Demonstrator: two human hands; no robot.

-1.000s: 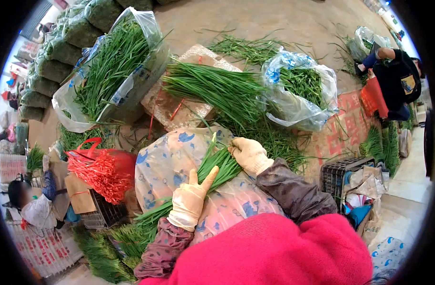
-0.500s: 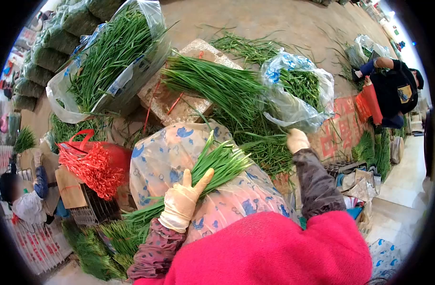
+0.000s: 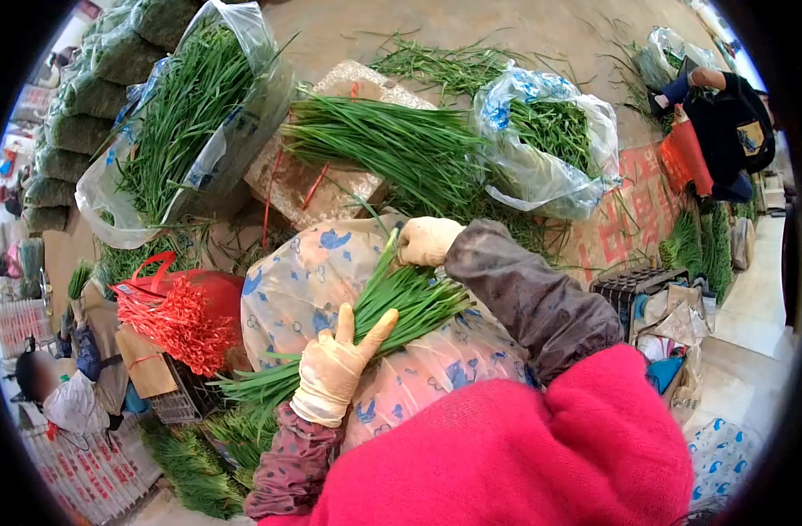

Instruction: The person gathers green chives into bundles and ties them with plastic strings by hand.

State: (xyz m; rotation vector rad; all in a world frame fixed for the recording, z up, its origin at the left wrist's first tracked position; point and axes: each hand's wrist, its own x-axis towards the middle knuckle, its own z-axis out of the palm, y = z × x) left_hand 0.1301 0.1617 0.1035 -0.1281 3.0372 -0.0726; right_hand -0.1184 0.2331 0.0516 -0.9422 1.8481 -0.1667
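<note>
A bunch of garlic chives (image 3: 410, 302) lies across my lap on a clear plastic apron (image 3: 287, 272) printed with blue shapes. My gloved left hand (image 3: 335, 368) is wrapped round the bunch, with two fingers stretched out over it. At the upper end of the bunch, my gloved right hand (image 3: 429, 241) is closed with its fingertips at some stalks that stick out there; exactly how many it pinches is hidden. Beyond my knees, a larger pile of chives (image 3: 383, 140) rests on a speckled block (image 3: 331, 188) with red ties under it.
Plastic bags of chives stand at the left (image 3: 112, 206) and right (image 3: 541, 197) of the block. A red bag (image 3: 217, 302) with red ties (image 3: 177, 320) sits by my left knee. Loose greens litter the floor. Other people sit at far left (image 3: 72, 403) and far right (image 3: 721, 127).
My right hand has come from the loose greens at the right, inward to the upper end of the bunch. My left hand keeps its hold. The view has shifted slightly.
</note>
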